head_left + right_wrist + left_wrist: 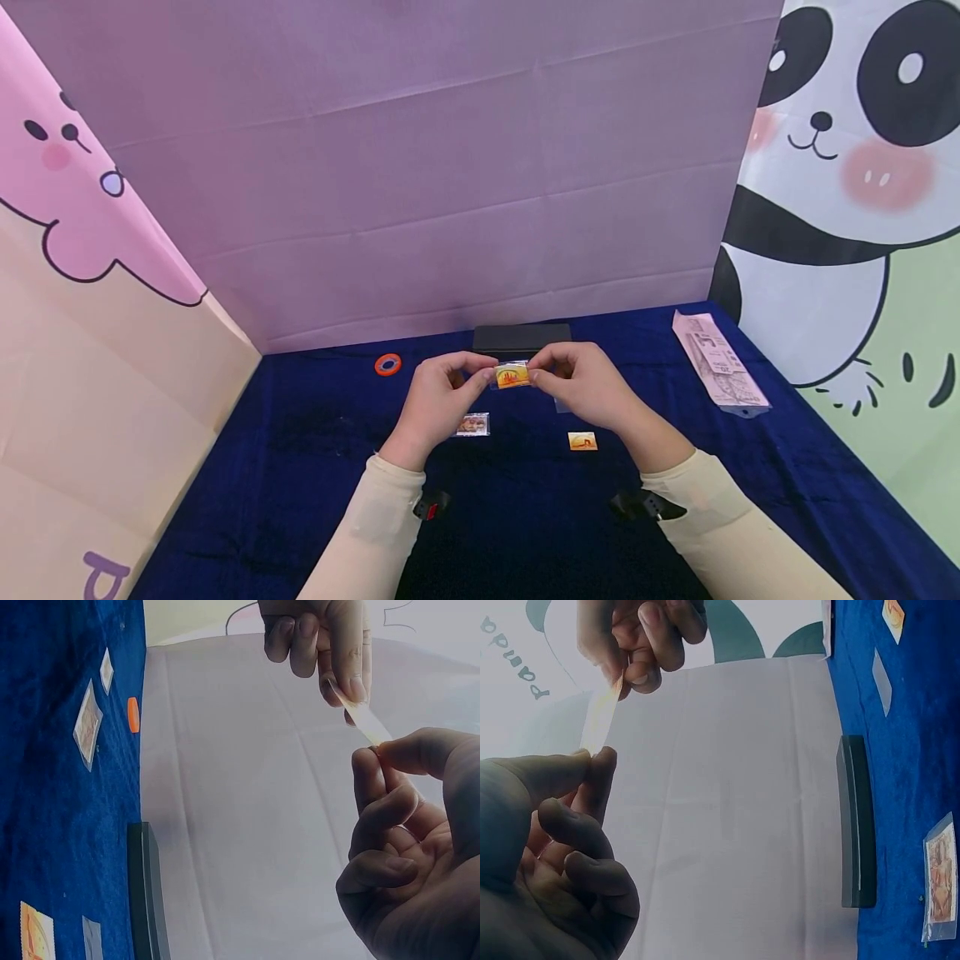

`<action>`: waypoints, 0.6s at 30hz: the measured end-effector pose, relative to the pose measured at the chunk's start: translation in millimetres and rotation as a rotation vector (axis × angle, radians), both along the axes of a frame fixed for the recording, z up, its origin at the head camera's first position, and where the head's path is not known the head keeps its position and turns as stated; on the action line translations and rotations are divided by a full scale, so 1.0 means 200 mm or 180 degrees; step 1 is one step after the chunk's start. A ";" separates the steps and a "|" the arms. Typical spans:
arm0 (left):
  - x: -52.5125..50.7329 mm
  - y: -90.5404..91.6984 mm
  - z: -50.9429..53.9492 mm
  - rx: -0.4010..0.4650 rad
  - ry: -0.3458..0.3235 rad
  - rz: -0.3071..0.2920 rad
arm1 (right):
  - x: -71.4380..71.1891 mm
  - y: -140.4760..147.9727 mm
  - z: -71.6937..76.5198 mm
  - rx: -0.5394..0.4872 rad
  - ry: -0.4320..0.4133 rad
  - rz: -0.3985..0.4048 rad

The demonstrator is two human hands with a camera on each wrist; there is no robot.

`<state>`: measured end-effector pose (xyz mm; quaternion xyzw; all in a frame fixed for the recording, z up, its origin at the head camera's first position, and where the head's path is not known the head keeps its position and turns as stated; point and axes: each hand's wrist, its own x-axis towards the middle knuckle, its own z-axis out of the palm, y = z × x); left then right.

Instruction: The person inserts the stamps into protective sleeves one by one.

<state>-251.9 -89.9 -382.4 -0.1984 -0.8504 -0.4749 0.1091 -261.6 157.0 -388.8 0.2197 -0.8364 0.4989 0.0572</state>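
Note:
A small yellow-orange stamp (512,376) is stretched between my two hands, with a clear strip showing along its top edge. My left hand (441,398) pinches one side between thumb and index finger; my right hand (592,390) pinches the opposite side likewise. In the left wrist view the stamp (602,716) looks thin and washed out by light. Below the hands lies a loose orange stamp (582,442), whose perforated edge shows in the right wrist view. A brown-toned picture in a clear sleeve (474,425) lies near my left wrist, partly covered by it.
Behind the hands a dark flat box (521,336) lies against the back cloth. An orange ring (387,364) is to its left. Pink printed packaging (722,364) lies at the right. A clear sleeve (883,682) rests on the blue cloth, with another small sleeved piece (106,672) at left.

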 end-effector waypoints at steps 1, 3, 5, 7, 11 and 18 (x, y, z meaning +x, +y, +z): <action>0.00 0.00 0.00 0.0007 -0.0003 0.0014 | 0.00 0.00 0.00 -0.0002 -0.0001 -0.0002; 0.00 0.00 0.00 0.0017 0.0002 0.0038 | 0.00 0.00 0.00 -0.0004 0.0002 0.0002; 0.00 0.00 0.00 0.0031 0.0024 0.0053 | 0.00 0.00 0.00 -0.0009 0.0005 0.0004; 0.00 0.00 0.00 0.0037 0.0056 0.0059 | 0.00 0.00 0.00 -0.0015 0.0013 0.0012; -0.01 0.00 0.00 0.0049 0.0090 0.0054 | 0.00 0.00 0.00 -0.0020 0.0028 0.0026; -0.01 0.00 0.00 0.0095 0.0107 0.0027 | 0.00 0.00 0.00 -0.0039 0.0024 0.0043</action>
